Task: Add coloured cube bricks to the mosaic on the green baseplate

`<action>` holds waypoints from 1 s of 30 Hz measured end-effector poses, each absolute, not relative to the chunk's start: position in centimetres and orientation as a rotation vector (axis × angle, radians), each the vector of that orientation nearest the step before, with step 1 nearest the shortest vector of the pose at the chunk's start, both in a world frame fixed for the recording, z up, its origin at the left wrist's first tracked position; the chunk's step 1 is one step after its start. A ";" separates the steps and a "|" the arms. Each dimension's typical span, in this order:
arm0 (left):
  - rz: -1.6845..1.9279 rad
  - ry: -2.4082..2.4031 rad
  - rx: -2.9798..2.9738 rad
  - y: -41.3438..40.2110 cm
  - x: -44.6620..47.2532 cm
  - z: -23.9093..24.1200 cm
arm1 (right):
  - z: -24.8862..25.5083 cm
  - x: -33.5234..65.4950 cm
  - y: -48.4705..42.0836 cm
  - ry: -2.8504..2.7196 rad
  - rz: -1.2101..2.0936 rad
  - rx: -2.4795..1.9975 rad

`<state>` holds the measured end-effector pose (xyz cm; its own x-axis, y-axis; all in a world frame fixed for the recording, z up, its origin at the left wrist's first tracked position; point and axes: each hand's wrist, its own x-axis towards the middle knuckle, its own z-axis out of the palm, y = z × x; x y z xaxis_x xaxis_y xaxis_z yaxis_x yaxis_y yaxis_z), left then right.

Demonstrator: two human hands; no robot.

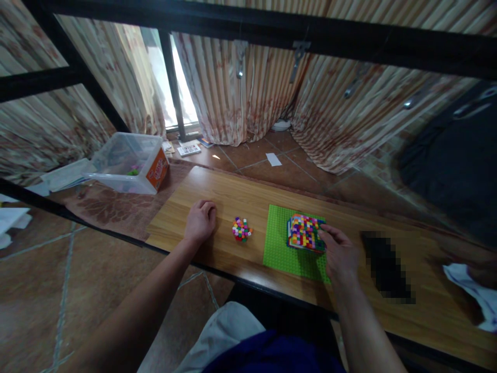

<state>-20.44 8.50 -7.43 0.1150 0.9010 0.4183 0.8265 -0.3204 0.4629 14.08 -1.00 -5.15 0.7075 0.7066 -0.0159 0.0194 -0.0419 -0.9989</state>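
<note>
On the wooden table lies a green studded baseplate (276, 243). A box-like block of many small multicoloured building bricks (303, 231) stands on it. My right hand (341, 251) is at the block's right side, its thumb and fingertips pinched together against the upper edge. Whatever is between those fingertips is too small to make out. To the left of the baseplate sits a little heap of loose coloured bricks (241, 229). Beside that heap my left hand (201, 221) rests on the tabletop with its fingers curled in, apart from the bricks.
Beyond the wooden table's (229, 194) left end, a clear plastic bin (134, 155) with an orange label stands on a rug. A dark pixelated patch (388, 267) and a white cloth (471, 290) lie to the right. A black metal bar (248, 23) crosses above, before curtains.
</note>
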 end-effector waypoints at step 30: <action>0.997 1.721 2.236 8.2 -20.2 -7.2 | -6.2 1.4 0.2 -1.923 0.326 -1.526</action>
<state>-20.24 8.20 -7.23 0.1216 0.9042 0.4094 0.8050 -0.3312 0.4923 1.39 0.23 -6.21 -0.1082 0.9362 0.3343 0.7739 0.2904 -0.5628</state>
